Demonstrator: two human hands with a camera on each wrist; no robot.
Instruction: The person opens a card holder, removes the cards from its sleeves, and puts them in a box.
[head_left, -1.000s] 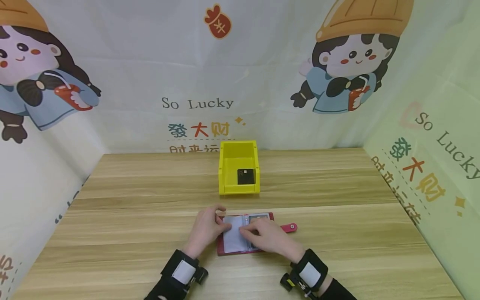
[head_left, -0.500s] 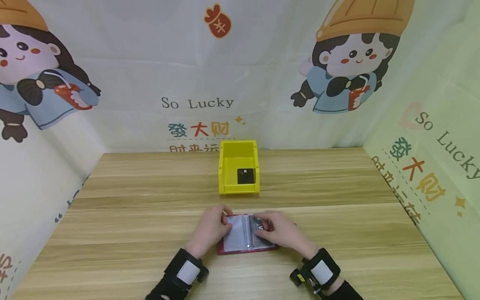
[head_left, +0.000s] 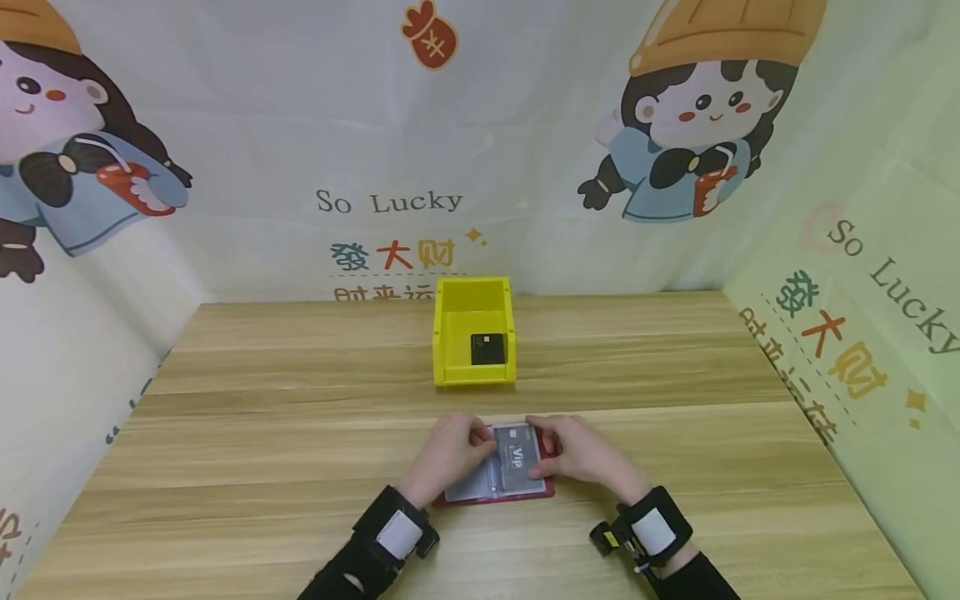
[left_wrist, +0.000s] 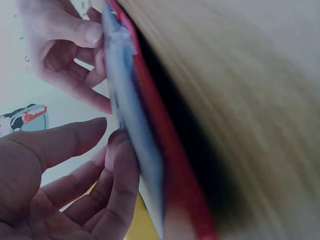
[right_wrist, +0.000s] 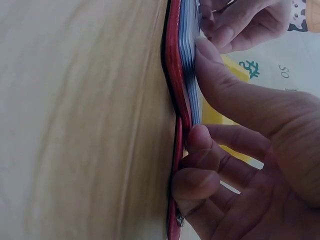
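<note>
A red card holder [head_left: 534,490] lies open on the table, its clear sleeves [head_left: 468,487] fanned out. A grey VIP card [head_left: 517,457] shows in the top right-hand sleeve. My left hand [head_left: 450,450] pinches the sleeves' left edge [left_wrist: 131,125] with curled fingers [left_wrist: 122,165]. My right hand [head_left: 583,454] grips the holder's right edge [right_wrist: 175,100], thumb [right_wrist: 215,70] on the sleeves and fingers curled at the red cover. Beyond the holder stands a yellow bin [head_left: 475,287] with a black card [head_left: 487,349] inside.
The wooden table [head_left: 225,433] is walled by printed cartoon cloth at the back and on both sides. The bin sits mid-table, about a hand's length beyond the holder. Black wrist straps [head_left: 397,533] ride on both forearms.
A sleeve page has been turned to the left, uncovering the grey VIP card. My right hand slid from the holder's middle to its right edge, covering the snap tab. My left hand moved inward.
</note>
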